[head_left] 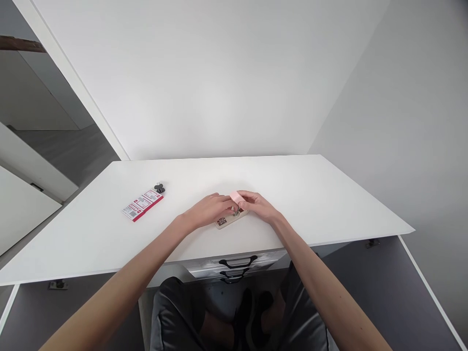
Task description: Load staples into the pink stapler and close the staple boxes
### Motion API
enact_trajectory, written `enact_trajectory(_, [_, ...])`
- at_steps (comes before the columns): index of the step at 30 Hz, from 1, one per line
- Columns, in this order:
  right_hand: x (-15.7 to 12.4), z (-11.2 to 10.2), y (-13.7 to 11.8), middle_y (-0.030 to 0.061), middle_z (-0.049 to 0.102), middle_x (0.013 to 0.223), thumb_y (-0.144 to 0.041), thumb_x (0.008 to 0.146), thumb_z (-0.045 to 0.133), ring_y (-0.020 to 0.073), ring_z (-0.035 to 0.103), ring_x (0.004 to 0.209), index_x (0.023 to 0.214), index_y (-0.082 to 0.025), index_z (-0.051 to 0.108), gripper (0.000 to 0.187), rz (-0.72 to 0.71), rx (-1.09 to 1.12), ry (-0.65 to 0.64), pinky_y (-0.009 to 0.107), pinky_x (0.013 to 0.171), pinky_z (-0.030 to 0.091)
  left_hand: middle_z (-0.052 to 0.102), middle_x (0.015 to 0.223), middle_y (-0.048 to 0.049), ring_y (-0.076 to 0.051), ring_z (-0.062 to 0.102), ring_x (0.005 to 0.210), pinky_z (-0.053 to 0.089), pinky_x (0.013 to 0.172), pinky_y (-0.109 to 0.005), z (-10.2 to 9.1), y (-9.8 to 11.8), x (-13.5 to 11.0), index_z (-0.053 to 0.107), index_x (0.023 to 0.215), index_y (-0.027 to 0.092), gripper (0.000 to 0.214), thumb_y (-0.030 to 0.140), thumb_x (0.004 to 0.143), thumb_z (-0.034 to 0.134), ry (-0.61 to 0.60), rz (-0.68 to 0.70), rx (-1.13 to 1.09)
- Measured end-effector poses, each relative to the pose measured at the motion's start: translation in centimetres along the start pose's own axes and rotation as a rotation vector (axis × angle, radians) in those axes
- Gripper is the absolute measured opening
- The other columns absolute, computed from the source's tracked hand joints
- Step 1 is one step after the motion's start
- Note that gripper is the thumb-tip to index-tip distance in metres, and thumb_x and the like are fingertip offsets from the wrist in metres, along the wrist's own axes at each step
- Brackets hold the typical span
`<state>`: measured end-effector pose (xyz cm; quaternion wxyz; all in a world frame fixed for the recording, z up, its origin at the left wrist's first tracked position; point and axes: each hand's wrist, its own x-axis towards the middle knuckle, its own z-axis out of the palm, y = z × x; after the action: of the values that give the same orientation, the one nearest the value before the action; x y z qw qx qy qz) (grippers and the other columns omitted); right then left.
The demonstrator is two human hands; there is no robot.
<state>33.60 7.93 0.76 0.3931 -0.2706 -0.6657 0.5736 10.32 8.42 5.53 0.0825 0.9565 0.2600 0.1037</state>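
Both of my hands meet at the middle of the white table (310,195). My left hand (208,209) and my right hand (258,204) pinch a small pink padlock (236,197) between their fingertips, with a metal piece, perhaps a key or shackle, just below it. Under the hands lies a beige card (226,223) with a dark red square printed on it.
A red and white card package (142,204) lies at the left of the table, with a small black object (159,187) beside its far end. Drawers with black handles (237,264) sit under the table's front edge. White walls close off the back and right.
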Motion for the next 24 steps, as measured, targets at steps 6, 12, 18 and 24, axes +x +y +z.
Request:
enact_trajectory(6, [0.0,-0.3,0.1,0.0043,0.073,0.095,-0.056,0.089,0.073,0.0228,0.064,0.093,0.121,-0.023,0.073,0.045,-0.006,0.007,-0.005,0.037,0.088,0.049,0.074,0.101,-0.0016,-0.02,0.066,0.086,0.042,0.078,-0.03,-0.8,0.2,1.0,0.072,0.099,0.026,0.025,0.025,0.103,0.047,-0.049,0.02,-0.049])
enact_trajectory(12, [0.0,-0.5,0.5,0.0043,0.073,0.098,-0.053,0.088,0.076,0.022,0.064,0.094,0.12,-0.023,0.074,0.043,0.016,0.055,0.024,0.036,0.09,0.049,0.073,0.091,0.0011,-0.017,0.063,0.071,0.038,0.066,-0.028,-0.4,0.1,0.9,0.07,0.097,0.026,0.025,0.028,0.103,0.046,-0.013,-0.02,-0.139])
enact_trajectory(18, [0.1,-0.8,0.8,0.0053,0.074,0.106,-0.053,0.085,0.079,0.0234,0.065,0.099,0.122,-0.024,0.075,0.047,0.035,0.078,0.048,0.038,0.094,0.05,0.075,0.103,0.0013,-0.017,0.066,0.077,0.04,0.068,-0.029,0.0,-0.1,0.6,0.07,0.104,0.028,0.024,0.032,0.105,0.046,0.062,0.016,-0.129])
enact_trajectory(24, [0.2,-0.8,0.8,0.0067,0.073,0.114,-0.052,0.085,0.079,0.0241,0.065,0.102,0.121,-0.024,0.075,0.047,0.038,0.096,0.04,0.038,0.093,0.05,0.073,0.107,-0.0023,-0.016,0.063,0.074,0.042,0.067,-0.03,0.0,0.2,-0.5,0.068,0.103,0.026,0.028,0.035,0.108,0.042,0.185,-0.006,-0.118])
